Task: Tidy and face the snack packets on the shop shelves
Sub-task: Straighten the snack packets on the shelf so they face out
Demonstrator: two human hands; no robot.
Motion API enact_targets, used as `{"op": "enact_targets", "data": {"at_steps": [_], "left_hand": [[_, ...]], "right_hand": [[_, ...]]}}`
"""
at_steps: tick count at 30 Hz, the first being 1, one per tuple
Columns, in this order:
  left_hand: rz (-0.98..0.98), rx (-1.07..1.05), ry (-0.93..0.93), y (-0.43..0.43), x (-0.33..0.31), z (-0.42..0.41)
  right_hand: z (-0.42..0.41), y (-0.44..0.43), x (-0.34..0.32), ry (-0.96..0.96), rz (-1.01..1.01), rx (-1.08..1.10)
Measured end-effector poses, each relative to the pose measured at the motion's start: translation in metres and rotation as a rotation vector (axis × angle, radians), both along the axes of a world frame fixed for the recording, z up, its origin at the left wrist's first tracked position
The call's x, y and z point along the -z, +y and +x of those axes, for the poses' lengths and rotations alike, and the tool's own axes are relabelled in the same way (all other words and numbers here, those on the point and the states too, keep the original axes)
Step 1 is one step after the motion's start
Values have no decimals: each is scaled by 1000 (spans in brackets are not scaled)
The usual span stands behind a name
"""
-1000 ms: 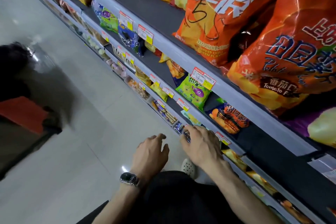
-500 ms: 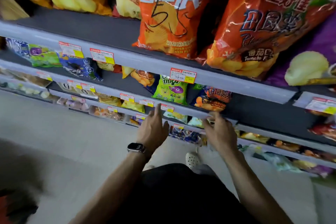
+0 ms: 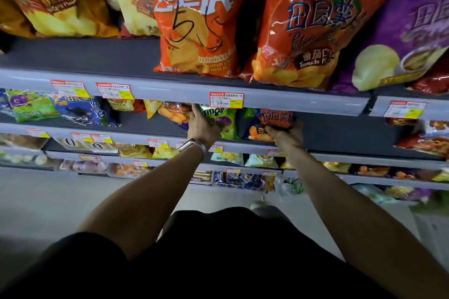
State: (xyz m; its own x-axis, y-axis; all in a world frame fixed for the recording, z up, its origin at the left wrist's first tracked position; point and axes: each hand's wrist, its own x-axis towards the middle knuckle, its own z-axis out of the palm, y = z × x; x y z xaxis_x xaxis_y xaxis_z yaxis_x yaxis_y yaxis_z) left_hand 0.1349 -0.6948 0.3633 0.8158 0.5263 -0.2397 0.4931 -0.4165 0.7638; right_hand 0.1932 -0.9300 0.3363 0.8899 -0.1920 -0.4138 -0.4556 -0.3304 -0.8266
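Grey shelf [image 3: 340, 133], second tier — left hand [image 3: 202, 127] lies against a green packet [image 3: 224, 121], its grip unclear; right hand [image 3: 288, 134] pinches the lower edge of an orange-and-blue packet [image 3: 275, 119] beside it.

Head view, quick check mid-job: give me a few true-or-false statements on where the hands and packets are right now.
The right hand holds an orange-and-blue packet. True.
The left hand hangs free, touching nothing. False: it is on the green packet.
A watch is on the left wrist. True.
Both hands are at the lowest shelf. False: they are at the second shelf from the top in view.
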Motion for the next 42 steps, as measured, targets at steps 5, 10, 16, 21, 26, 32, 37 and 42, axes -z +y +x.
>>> {"op": "enact_targets", "data": {"at_steps": [5, 10, 16, 21, 26, 32, 37, 42], "left_hand": [[13, -27, 38, 4, 9, 5], [-17, -88, -85, 11, 12, -9], [-184, -149, -190, 22, -1, -47], [-157, -256, -223, 47, -3, -99], [-181, -311, -203, 80, 2, -140], [-156, -281, -204, 100, 4, -165], [-112, -215, -138, 93, 5, -164], [-167, -78, -114, 60, 2, -142]], "right_hand": [[11, -9, 10, 102, 45, -10], [11, -15, 13, 64, 8, 46], [-10, 0, -5, -122, 16, 83], [-27, 54, -13, -110, -5, -76], [-36, 115, -9, -86, 81, -98], [-20, 141, 1, -82, 1, -110], [-24, 130, 0, -80, -51, -185], [-65, 103, 7, -114, 67, -78]]}}
